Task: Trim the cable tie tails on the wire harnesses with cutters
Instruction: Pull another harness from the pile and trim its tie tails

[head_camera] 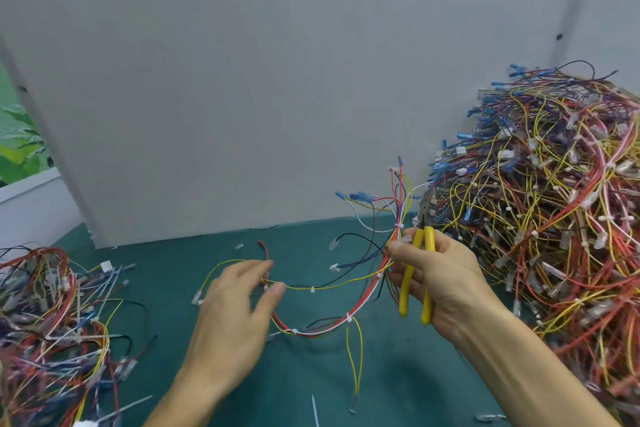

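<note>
Right hand [446, 274] grips yellow cutters [430, 242], harness [332, 326].

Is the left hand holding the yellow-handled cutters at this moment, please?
No, the right hand grips the yellow-handled cutters, while the left hand holds no tool.

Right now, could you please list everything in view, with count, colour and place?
harness: one, red, yellow, white wires, centre.
cutters: one, yellow handles, centre right, held.
large harness pile: one, mixed colours, right.
small harness pile: one, mixed colours, left.
loose tie tail: one, white, bottom centre.
mat: one, green, underneath.
panel: one, pale grey, behind.
left hand: one, open, at the harness.
right hand: one, grips the cutters.
</note>
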Motion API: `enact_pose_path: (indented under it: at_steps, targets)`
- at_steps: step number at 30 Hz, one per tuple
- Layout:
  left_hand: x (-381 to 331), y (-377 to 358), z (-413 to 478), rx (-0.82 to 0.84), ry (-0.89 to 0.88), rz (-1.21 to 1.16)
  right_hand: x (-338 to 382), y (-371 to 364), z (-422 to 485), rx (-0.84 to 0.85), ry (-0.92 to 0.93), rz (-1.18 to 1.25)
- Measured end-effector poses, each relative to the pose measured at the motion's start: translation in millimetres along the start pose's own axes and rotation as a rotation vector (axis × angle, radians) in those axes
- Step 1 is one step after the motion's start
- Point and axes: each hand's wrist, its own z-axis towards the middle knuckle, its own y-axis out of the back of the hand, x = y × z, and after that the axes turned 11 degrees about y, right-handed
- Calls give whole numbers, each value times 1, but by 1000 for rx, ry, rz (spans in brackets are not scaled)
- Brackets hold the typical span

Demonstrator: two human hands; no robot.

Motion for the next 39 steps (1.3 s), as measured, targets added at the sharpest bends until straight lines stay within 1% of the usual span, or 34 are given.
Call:
enact_pose_path:
  at_steps: [1,3,5,10,15,20,23,25,26,28,30,32,34,35,37,39]
  targets:
    - [-5,-2,-4,29,-93,-16,1,-1,-1,6,18,-10]
    - [-14,-8,-13,124,-216,3,3,-2,-3,26,53,-27]
    - [-17,-16,-19,177,-271,26,6,-4,-5,51,83,-47]
    - [-18,-25,-24,187,-266,60,12,-12,-15,149,115,-45]
    - [-18,-24,-26,192,-218,-1,13,-17,-22,209,126,-66]
    - [-16,-25,-25,239,-294,48,12,-20,-26,237,126,-106]
    - [-16,-27,-25,210,-243,-95,9,-24,-32,306,173,-167]
    - [-16,-26,-23,197,-170,-223,8,-28,-35,341,251,-274]
    - [-16,-26,-22,196,-126,-287,7,-29,-37,321,315,-356]
    - [-15,-26,-19,198,-33,-412,5,-29,-40,214,483,-575]
    - [-13,-28,-17,174,17,-488,3,-33,-46,148,575,-727]
    - [-14,-29,-17,125,9,-496,-4,-38,-54,207,545,-846]
    - [-15,-32,-20,93,-5,-517,-17,-44,-59,294,455,-989]
    - [-14,-34,-21,76,-16,-516,-22,-45,-61,311,406,-1030]
    - [-14,-40,-25,28,-78,-468,-28,-44,-61,299,342,-1037]
    - [-14,-44,-27,-57,-206,-401,-29,-42,-59,261,317,-994]
